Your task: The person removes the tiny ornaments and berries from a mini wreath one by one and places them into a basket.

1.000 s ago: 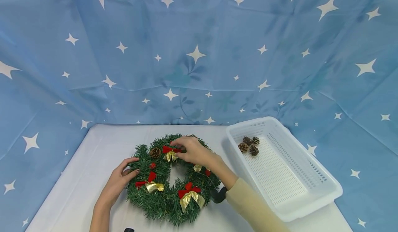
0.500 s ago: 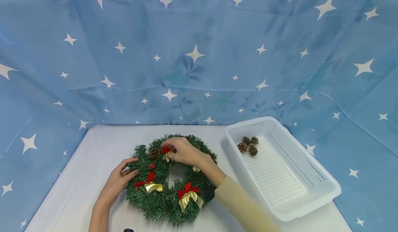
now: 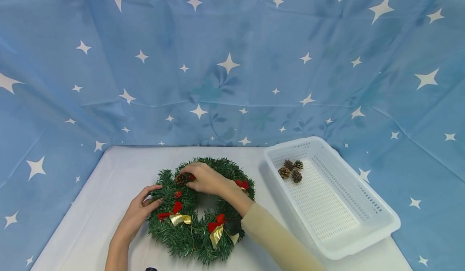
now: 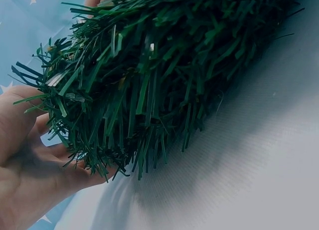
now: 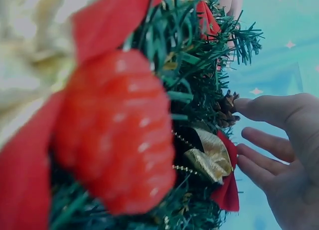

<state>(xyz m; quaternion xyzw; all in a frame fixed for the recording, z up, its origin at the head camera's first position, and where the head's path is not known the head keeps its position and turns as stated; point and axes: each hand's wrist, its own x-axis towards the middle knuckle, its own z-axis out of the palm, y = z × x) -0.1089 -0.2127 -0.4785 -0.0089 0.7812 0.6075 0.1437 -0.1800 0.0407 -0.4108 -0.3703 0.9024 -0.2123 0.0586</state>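
Note:
A green Christmas wreath (image 3: 174,238) lies on the white table, dressed with red-and-gold bows, red berries and a pine cone (image 3: 180,179). My left hand (image 3: 136,210) grips its left edge, thumb and fingers curled round the tinsel; the left wrist view shows the hand (image 4: 35,160) at the wreath's side. At the upper left of the ring, my right hand (image 3: 207,179) pinches the pine cone. In the right wrist view a fingertip touches the cone (image 5: 228,109), while other fingers lie by a red-and-gold bow (image 5: 214,155), which the hand mostly covers in the head view.
On the right stands a white plastic basket (image 3: 374,238) with several pine cones (image 3: 296,176) in its far left corner. A small dark object (image 3: 151,269) shows at the table's front edge. A blue star-patterned cloth (image 3: 232,85) hangs behind.
My right hand has moved left across the wreath, from the upper bow to the pine cone. The bow at the ring's right has come into view. My left hand keeps its place.

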